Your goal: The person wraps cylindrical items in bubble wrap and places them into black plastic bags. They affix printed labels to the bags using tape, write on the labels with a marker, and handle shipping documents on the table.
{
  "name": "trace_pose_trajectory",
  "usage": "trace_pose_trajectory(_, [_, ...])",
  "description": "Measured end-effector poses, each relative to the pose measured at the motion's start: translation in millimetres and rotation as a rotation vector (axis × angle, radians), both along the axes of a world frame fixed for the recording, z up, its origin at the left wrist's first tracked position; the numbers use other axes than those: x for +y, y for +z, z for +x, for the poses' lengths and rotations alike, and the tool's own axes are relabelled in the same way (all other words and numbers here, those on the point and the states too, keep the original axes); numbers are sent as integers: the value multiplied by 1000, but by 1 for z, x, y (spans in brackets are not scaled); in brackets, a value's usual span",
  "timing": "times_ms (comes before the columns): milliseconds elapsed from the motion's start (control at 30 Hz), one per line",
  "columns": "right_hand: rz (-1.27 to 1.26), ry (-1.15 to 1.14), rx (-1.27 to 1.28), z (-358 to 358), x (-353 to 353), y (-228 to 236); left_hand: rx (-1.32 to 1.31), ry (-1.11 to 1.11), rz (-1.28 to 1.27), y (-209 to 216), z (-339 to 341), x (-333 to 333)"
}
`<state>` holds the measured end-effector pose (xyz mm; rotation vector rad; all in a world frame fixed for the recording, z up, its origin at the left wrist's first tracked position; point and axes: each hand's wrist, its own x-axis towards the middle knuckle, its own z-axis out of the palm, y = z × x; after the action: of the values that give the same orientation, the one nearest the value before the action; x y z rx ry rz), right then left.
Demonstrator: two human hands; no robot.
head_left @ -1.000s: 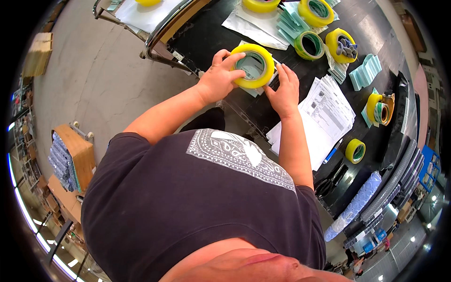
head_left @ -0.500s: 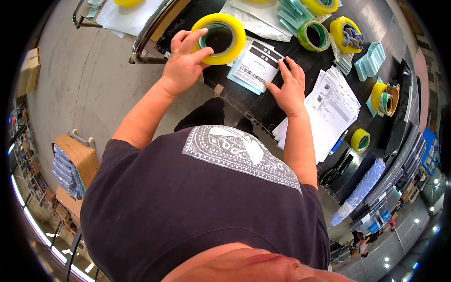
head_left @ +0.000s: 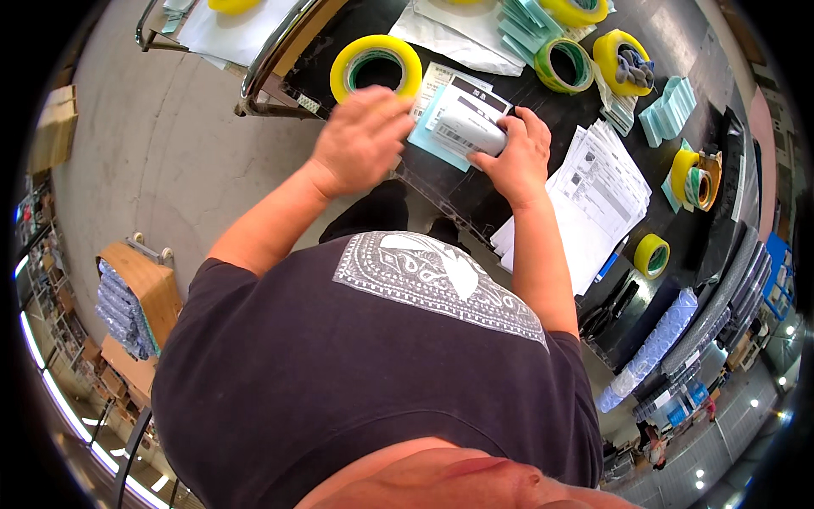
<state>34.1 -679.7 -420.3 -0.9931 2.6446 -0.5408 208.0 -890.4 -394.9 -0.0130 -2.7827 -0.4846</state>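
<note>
I see my right hand (head_left: 519, 153) pinching a white label sheet (head_left: 469, 121) with black print, lifting it off a pale blue backing paper (head_left: 431, 136) on the black table (head_left: 509, 51). My left hand (head_left: 360, 140) hovers just left of the sheet, fingers loosely curled, holding nothing I can see. A large yellow tape roll (head_left: 376, 68) lies flat just beyond that hand. Printed papers (head_left: 593, 195) lie right of the sheet.

Both forearms reach forward from the lower edge, bare below short dark sleeves. Left hand (head_left: 360, 136) knuckles up, fingers curled loosely under. Right hand (head_left: 519, 154) fingers bent, closed in a grip
</note>
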Motion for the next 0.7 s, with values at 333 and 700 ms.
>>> trace_pose_trajectory(333, [-363, -214, -512, -13, 21, -1, -160, -98, 97, -36, -8, 53])
trace_pose_trajectory(700, [85, -7, -75, -35, -2, 14, -161, -239, 29, -45, -12, 55])
